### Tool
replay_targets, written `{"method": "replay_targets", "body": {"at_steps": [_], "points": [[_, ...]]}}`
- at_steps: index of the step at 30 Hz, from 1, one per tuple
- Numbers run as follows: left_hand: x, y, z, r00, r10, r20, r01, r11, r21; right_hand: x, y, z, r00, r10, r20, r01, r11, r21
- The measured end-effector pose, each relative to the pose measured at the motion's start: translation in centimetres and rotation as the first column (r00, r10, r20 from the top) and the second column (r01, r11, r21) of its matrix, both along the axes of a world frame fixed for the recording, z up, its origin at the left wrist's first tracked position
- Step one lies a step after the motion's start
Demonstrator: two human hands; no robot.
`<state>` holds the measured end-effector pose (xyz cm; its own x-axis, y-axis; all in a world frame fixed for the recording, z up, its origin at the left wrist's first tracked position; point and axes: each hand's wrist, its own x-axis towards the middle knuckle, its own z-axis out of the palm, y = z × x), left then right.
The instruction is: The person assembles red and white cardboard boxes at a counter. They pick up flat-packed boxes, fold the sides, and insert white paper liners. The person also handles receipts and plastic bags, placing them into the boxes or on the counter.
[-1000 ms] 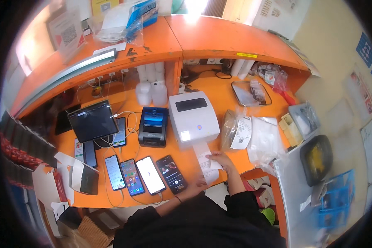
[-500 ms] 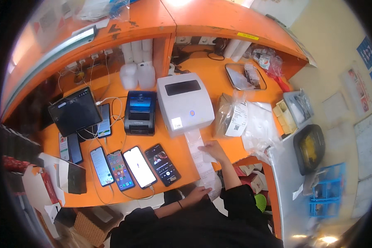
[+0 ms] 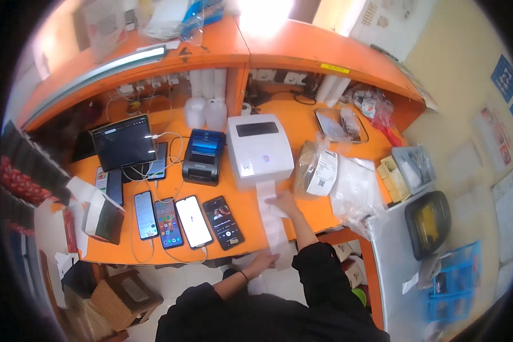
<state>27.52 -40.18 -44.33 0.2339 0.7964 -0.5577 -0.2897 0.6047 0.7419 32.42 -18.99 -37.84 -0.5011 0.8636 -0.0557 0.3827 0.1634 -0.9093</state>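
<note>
A long strip of white labels (image 3: 272, 219) hangs from the white label printer (image 3: 259, 149) over the orange counter (image 3: 302, 122) edge; the right hand (image 3: 283, 202) presses it flat, fingers spread, while the left hand (image 3: 263, 263) pinches its lower end

A white label strip (image 3: 272, 219) hangs from the white printer (image 3: 259, 148) over the worktop edge. Four lit phones (image 3: 189, 221) lie in a row left of it. A dark tablet screen (image 3: 123, 142) stands behind. A labelled brown bag (image 3: 315, 171) sits right.
</note>
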Motion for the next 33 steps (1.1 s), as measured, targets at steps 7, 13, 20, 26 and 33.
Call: {"method": "replay_targets", "body": {"at_steps": [7,13,20,26,33], "points": [[0.9,-0.7,-0.2,0.985,0.168,-0.027,-0.167,0.986,0.025,-0.8,1.0,-1.1,0.991,-0.051,0.126,0.039,0.995,0.097],[2.1,-1.8,1.0,0.992,0.045,-0.116,-0.038,0.997,0.065,5.7,0.8,-3.5,0.973,-0.187,0.132,0.126,0.920,0.372],[5.7,-5.1,9.9,0.993,-0.114,0.032,0.092,0.915,0.392,15.7,-3.5,8.9,0.947,-0.276,-0.162,0.307,0.928,0.210],[11.2,-6.9,17.4,0.946,-0.317,0.069,0.251,0.851,0.461,26.0,-9.3,18.8,0.858,-0.433,-0.277,0.459,0.888,0.035],[19.2,-9.0,21.0,0.841,-0.534,0.086,0.398,0.719,0.570,38.1,-17.4,24.0,0.727,-0.599,-0.336,0.675,0.712,0.193]]}}
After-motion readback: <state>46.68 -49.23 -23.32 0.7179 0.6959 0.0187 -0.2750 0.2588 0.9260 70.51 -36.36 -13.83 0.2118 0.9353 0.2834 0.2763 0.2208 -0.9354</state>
